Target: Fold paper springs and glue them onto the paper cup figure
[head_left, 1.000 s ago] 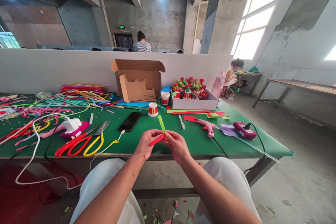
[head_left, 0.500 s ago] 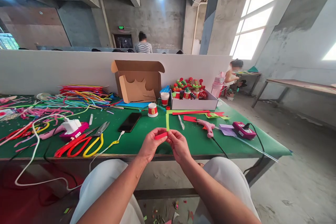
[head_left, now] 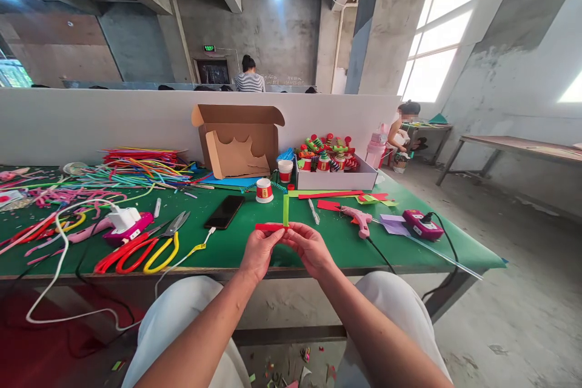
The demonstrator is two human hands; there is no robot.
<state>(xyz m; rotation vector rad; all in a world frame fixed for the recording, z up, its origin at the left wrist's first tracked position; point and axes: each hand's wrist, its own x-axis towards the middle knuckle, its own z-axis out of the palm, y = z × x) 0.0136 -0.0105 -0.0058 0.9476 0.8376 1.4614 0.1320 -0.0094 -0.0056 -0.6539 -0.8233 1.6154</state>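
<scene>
Above the table's front edge, my left hand [head_left: 258, 251] and my right hand [head_left: 311, 248] meet with closed fingertips. Between them they pinch a red paper strip [head_left: 269, 227] and a light green paper strip [head_left: 286, 211] where the two cross. The red one points left over my left fingers; the green one sticks up away from me at a right angle. Fingertips partly cover the joint. Just beyond are a white-and-red paper cup [head_left: 264, 191] and a clear-barrelled pen-like item [head_left: 313, 211].
Left of my hands lie a black phone [head_left: 224, 212], scissors [head_left: 166, 242] and bundled pipe cleaners [head_left: 145, 163]. At right are a pink glue gun [head_left: 359, 221], a purple power socket [head_left: 422, 226] and cut paper strips [head_left: 327, 195]. Behind stand a cardboard box [head_left: 243, 139] and a white box [head_left: 336, 180] of crafted figures.
The red strip has swung up and now lies level, pointing left over my left fingers. The green strip has shifted slightly left with my fingertips, which still hold the joint.
</scene>
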